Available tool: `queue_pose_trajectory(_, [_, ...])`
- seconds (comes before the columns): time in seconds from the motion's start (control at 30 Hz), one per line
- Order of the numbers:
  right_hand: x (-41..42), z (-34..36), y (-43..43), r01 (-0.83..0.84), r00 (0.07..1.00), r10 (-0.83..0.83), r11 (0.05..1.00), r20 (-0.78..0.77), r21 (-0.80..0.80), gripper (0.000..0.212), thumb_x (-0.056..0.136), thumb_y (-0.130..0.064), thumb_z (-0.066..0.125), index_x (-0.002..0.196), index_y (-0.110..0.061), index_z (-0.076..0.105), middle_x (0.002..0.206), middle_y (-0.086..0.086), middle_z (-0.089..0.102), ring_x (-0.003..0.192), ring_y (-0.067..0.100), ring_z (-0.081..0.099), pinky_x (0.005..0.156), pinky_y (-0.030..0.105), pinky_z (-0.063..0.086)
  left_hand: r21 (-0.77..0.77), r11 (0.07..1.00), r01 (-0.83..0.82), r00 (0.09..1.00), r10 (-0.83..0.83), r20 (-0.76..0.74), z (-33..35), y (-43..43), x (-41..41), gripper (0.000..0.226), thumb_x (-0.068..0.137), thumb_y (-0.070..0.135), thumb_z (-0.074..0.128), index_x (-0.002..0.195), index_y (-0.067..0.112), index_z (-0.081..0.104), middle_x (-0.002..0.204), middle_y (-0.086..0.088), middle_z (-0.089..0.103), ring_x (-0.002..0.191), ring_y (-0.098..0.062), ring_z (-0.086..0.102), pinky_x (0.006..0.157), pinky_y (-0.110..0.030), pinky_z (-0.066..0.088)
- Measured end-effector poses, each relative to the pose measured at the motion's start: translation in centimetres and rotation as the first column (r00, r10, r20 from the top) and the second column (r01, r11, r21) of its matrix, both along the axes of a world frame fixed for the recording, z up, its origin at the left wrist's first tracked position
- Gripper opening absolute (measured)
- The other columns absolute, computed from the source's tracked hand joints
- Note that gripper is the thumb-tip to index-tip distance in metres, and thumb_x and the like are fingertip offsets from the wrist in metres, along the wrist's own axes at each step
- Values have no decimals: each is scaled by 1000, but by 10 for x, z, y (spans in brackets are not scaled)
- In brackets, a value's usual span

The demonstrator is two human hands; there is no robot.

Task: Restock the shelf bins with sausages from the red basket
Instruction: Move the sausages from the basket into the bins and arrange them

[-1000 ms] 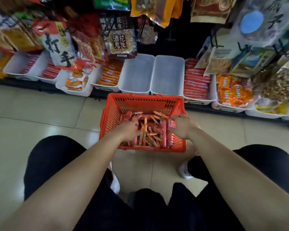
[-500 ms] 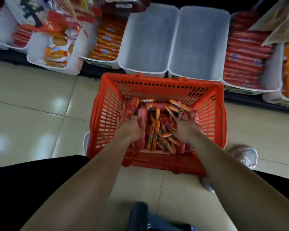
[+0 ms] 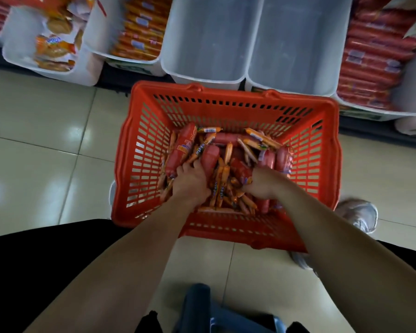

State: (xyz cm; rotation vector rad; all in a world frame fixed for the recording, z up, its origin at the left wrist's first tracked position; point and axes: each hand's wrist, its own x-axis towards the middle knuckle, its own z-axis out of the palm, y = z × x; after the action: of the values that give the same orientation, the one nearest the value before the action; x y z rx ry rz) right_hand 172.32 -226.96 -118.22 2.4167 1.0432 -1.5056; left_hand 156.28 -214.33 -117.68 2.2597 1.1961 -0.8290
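Both hands are digging in the red basket (image 3: pixel 226 109): the left hand (image 3: pixel 192 181) and right hand (image 3: pixel 264 183) are each gripping sausages (image 3: pixel 222 186).

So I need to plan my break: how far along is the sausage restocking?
Barely begun. Done: nothing visible; the two empty white plastic bins hold no sausages. In hand: the left hand and right hand dig into the sausage pile in the red plastic basket. Left: moving nearly the whole pile.
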Motion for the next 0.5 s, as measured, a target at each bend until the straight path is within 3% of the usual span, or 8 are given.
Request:
queue_pose_trajectory(0.1, [0, 7, -16, 134, 987, -135, 991, -90, -22, 37, 85, -46, 70, 78, -14, 56, 74, 4, 58, 67, 20, 58, 52, 26, 35, -74, 993, -94, 996, 94, -2, 7, -2, 7, 92, 76, 33, 83, 145, 6, 28, 150, -20, 25, 126, -42, 48, 100, -47, 46])
queue_pose_trajectory(0.17, [2, 12, -23, 206, 972, -207, 978, -113, -23, 30, 86, -40, 68, 85, -13, 54, 74, 4, 61, 66, 20, 62, 51, 25, 36, -121, 982, -144, 989, 146, 9, 11, -3, 8, 94, 78, 32, 82, 149, 8, 24, 153, -20, 22, 124, -44, 51, 98, -48, 48])
queue_pose_trajectory(0.27, [-2, 24, -27, 269, 958, -267, 963, -103, 5, 30, 88, -41, 66, 91, -14, 53, 77, 6, 68, 65, 18, 65, 51, 25, 38, -272, 942, -197, 973, 222, 67, 15, 1, 5, 87, 81, 27, 78, 150, 13, 27, 143, -15, 44, 122, -37, 55, 98, -43, 49])
queue_pose_trajectory(0.37, [-4, 40, -30, 279, 960, -278, 958, -28, 68, 30, 91, -44, 61, 91, -15, 53, 90, 10, 67, 80, 26, 66, 57, 28, 38, -343, 910, -233, 944, 296, 145, 35, 7, 2, 58, 80, 34, 75, 131, 20, 50, 118, -6, 64, 99, -24, 63, 85, -36, 51])
queue_pose_trajectory(0.5, [1, 75, -31, 344, 937, -349, 917, -14, 203, 39, 92, -48, 59, 110, -13, 57, 94, 6, 63, 86, 24, 60, 76, 31, 47, -293, 942, -162, 958, 221, 183, 89, 18, 4, 41, 83, 39, 71, 117, 23, 56, 99, -2, 65, 85, -20, 65, 76, -33, 53])
